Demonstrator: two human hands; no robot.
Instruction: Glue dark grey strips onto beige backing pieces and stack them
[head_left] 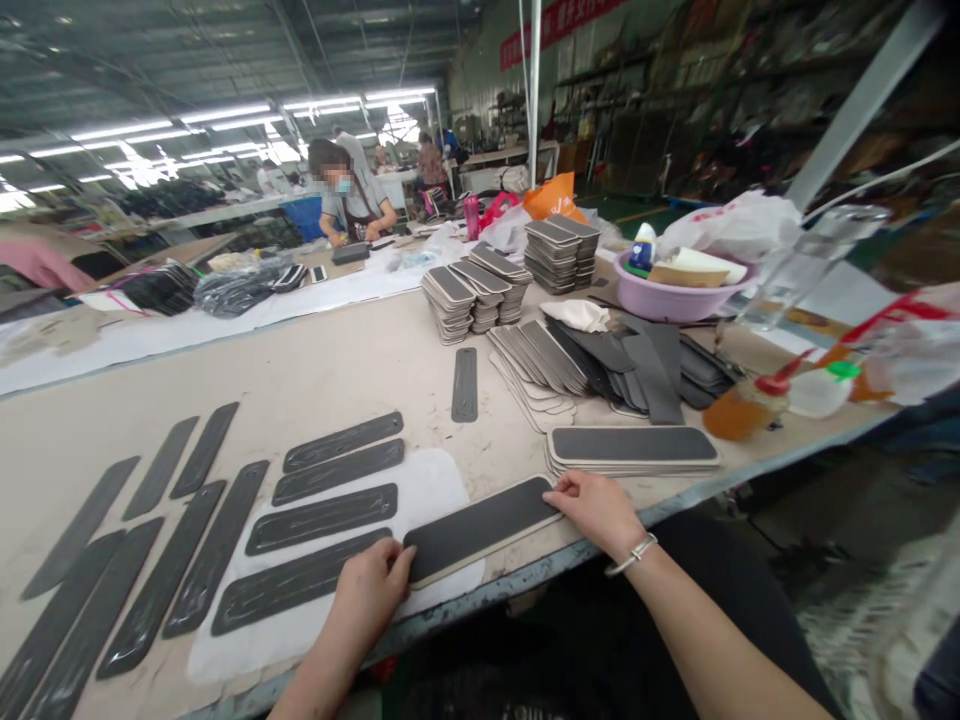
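Observation:
A long dark grey strip with rounded ends and a pale border (480, 527) lies at the table's front edge, partly over a white sheet (439, 485). My left hand (373, 585) pinches its left end between thumb and fingers. At the other end, my right hand (598, 508), with a bracelet on the wrist, grips the corner the same way. Just behind my right hand is a stack of similar bordered strips (634, 447). Left of the strip, several glossy dark strips (322, 518) lie spread out on the sheet, and more (161, 580) lie on the table.
Taller stacks of strips (454, 300) stand farther back. To the right are loose dark pieces (652, 370), a purple basin (675, 297), a bottle of amber liquid (742, 410) and a green-capped bottle (821, 392). A masked co-worker (352, 195) works across the table.

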